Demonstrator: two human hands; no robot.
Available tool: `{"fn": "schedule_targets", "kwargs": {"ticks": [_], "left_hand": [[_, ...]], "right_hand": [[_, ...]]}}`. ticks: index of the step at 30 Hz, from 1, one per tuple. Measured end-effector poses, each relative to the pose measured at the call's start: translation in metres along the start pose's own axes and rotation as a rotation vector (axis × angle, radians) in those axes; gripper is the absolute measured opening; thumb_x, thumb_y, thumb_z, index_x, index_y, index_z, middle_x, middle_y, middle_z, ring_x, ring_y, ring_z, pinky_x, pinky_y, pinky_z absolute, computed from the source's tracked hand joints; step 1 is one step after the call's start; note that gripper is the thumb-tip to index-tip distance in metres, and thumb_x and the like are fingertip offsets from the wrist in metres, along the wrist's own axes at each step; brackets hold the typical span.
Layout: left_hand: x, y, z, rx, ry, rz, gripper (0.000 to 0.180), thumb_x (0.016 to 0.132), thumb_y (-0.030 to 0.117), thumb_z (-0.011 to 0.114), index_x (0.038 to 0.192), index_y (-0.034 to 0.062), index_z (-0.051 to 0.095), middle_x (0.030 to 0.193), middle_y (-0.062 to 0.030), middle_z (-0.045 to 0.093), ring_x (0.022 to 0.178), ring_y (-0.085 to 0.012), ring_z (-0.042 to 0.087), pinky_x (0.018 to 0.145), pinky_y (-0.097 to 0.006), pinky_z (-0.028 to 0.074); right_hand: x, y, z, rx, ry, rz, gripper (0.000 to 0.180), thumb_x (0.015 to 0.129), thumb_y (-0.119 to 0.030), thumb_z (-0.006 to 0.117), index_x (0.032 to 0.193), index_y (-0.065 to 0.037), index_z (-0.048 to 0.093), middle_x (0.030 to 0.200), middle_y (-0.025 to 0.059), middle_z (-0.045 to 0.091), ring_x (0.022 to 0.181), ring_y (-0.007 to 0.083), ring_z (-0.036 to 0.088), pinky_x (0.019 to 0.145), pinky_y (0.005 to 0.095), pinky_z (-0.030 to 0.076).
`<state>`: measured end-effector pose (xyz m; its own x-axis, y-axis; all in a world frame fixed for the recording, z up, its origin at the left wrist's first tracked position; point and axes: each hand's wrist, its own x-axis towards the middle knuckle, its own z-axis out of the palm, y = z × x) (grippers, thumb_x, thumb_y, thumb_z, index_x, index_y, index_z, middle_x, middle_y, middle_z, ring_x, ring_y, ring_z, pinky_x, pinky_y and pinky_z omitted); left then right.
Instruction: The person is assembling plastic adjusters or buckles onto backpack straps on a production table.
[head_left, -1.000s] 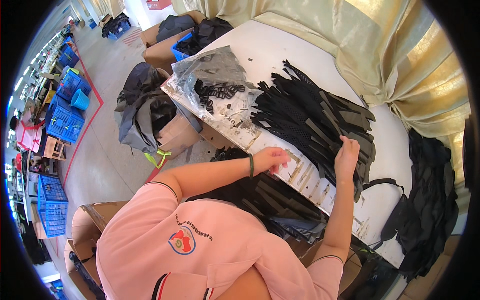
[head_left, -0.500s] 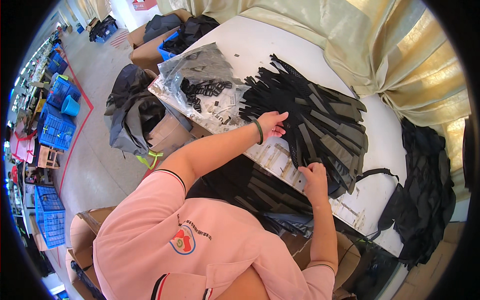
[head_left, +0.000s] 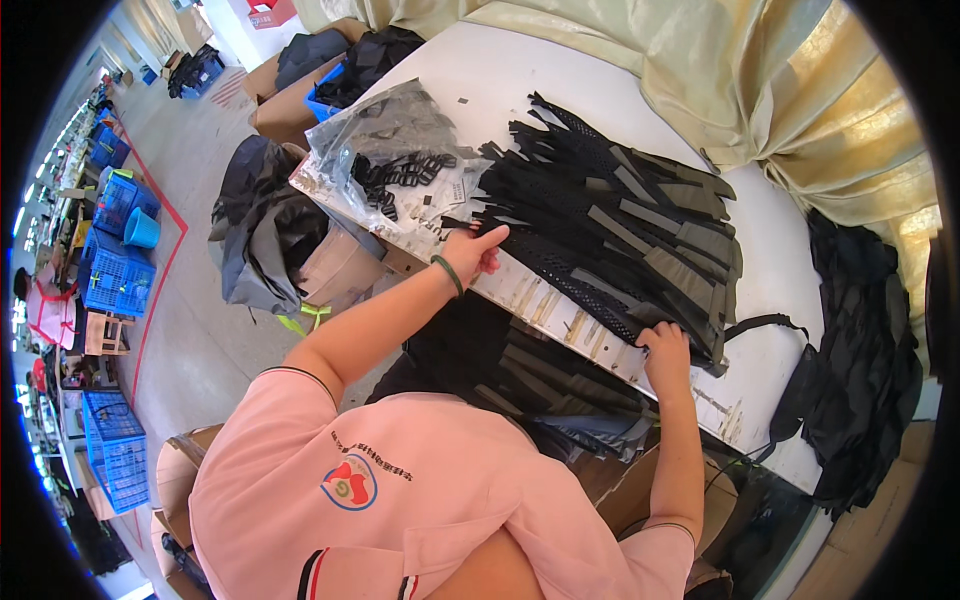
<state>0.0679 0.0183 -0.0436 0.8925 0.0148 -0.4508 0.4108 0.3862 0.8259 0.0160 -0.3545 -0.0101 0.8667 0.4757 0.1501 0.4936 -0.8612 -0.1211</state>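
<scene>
A thick heap of black straps (head_left: 570,200), several with mesh faces and grey-brown bands, lies fanned over the white table. Along its near edge, one black mesh strap (head_left: 565,280) runs lengthwise between my hands. My left hand (head_left: 474,252), with a dark green band on its wrist, closes on the strap's left end, thumb stretched along the top. At the other end my right hand (head_left: 667,350) has its bent fingers closed on the strap. The exact grip beneath the fingers is hidden.
A clear plastic bag (head_left: 385,130) with black buckles (head_left: 400,175) lies left of the heap. Black fabric pieces (head_left: 865,350) hang over the table's right end. More straps (head_left: 520,370) sit beneath the table edge. A box with dark fabric (head_left: 265,225) stands left.
My left hand has moved left and toward me, to the strap's left end. My right hand has shifted slightly right. The near strap now lies straighter along the table's front edge.
</scene>
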Motion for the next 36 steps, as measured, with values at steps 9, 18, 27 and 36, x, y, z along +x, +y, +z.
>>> {"fn": "schedule_targets", "kwargs": {"ticks": [9,18,27,36], "left_hand": [[-0.003,-0.013,0.003,-0.042,0.04,0.042,0.029,0.081,0.027,0.072,0.087,0.0067,0.052,0.072,-0.0031,0.058,0.053,-0.015,0.06,0.048,-0.027,0.049],[-0.017,-0.01,-0.004,-0.04,-0.289,0.191,0.032,0.081,0.0,0.064,0.11,0.0092,0.052,0.083,-0.0049,0.061,0.068,-0.0137,0.062,0.063,-0.027,0.053],[-0.011,-0.021,-0.014,-0.026,-0.112,0.07,0.017,0.085,0.009,0.064,0.099,0.0049,0.056,0.079,-0.004,0.06,0.066,-0.0141,0.064,0.062,-0.028,0.054],[-0.029,-0.027,-0.023,-0.024,-0.015,0.11,0.015,0.088,0.014,0.061,0.098,0.0044,0.053,0.075,-0.0037,0.059,0.07,-0.0168,0.066,0.062,-0.028,0.055]], "right_hand": [[0.092,-0.097,0.013,0.199,0.243,-0.005,0.043,0.07,-0.008,0.069,0.112,-0.01,0.059,0.102,0.0081,0.055,0.098,0.0273,0.051,0.083,0.039,0.04],[0.103,-0.093,0.057,0.292,0.219,0.031,0.03,0.072,-0.007,0.068,0.101,-0.009,0.061,0.089,0.0087,0.054,0.091,0.0275,0.052,0.078,0.0365,0.04],[0.111,-0.082,0.027,0.426,0.522,0.071,0.017,0.08,-0.003,0.062,0.096,-0.009,0.061,0.085,0.0116,0.052,0.074,0.0322,0.056,0.066,0.0388,0.047],[0.125,-0.116,0.009,0.411,0.542,-0.036,0.031,0.077,-0.008,0.065,0.108,-0.006,0.059,0.102,0.0136,0.058,0.097,0.0302,0.055,0.088,0.0391,0.043]]}}
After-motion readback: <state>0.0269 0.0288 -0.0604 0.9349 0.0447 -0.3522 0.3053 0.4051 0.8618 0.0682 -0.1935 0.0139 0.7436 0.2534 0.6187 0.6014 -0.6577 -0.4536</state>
